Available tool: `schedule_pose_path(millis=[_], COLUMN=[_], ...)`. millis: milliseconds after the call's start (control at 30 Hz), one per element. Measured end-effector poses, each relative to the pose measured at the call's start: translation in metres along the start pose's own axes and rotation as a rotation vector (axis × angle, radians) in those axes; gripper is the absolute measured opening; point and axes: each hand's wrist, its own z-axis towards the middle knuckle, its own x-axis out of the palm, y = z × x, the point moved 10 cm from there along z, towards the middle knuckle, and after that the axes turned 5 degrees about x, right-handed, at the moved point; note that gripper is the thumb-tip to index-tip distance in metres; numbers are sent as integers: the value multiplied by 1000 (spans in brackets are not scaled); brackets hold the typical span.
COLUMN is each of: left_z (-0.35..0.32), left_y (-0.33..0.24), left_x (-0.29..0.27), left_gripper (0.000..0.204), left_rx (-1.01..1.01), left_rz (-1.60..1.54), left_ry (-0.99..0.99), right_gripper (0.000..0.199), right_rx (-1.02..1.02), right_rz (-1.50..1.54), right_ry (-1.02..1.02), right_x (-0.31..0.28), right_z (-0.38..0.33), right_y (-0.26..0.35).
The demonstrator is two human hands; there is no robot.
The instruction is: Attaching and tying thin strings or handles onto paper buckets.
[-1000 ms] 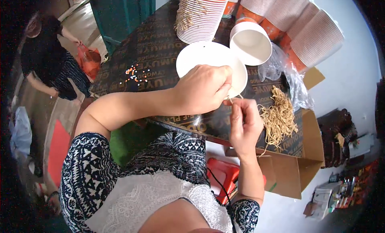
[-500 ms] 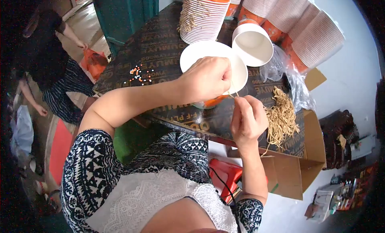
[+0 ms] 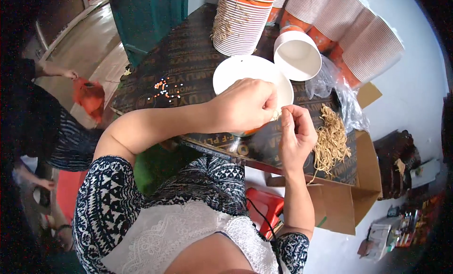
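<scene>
Held over a white-lined paper bucket (image 3: 243, 67) with an orange outside, my left hand (image 3: 247, 104) is curled into a fist at the near right part of its rim. My right hand (image 3: 298, 134) pinches with thumb and forefinger just beside that fist. A short bit of tan cord (image 3: 276, 114) shows between the two hands; what else the left fist hides I cannot make out. Right of my right hand lies a tangled pile of similar tan cords (image 3: 331, 144). Small orange and white beads (image 3: 163, 89) are scattered on the table left of the bucket.
A tall stack of paper buckets (image 3: 240, 28) with cords hanging on its side stands behind. Another bucket (image 3: 297, 57) lies tipped, near clear plastic bags (image 3: 349, 104) and more stacks (image 3: 373, 45). A cardboard box (image 3: 365, 175) adjoins the dark table (image 3: 188, 52). At left, a person holds a red bag (image 3: 89, 97).
My right hand has risen slightly and its fingertips have turned in toward my left fist, which has dropped a little. The person at left has moved nearer, with the red bag shifted left.
</scene>
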Motion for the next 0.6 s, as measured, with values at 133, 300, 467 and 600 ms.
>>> schedule_pose_path(millis=[133, 300, 467, 600], left_z=[0, -1, 1, 3], left_y=[0, -3, 0, 2], left_x=[8, 8, 7, 7], left_gripper=[12, 11, 12, 13], left_rx=[-8, 48, 86, 66], left_rz=[12, 6, 44, 23], left_ry=[57, 49, 25, 30], right_gripper=[5, 15, 13, 10], right_rx=[-1, 55, 133, 177], right_rz=[-42, -76, 0, 162], right_ry=[-6, -21, -29, 8], right_x=[-3, -8, -14, -9], right_z=[-1, -1, -10, -18], right_y=[0, -2, -12, -14])
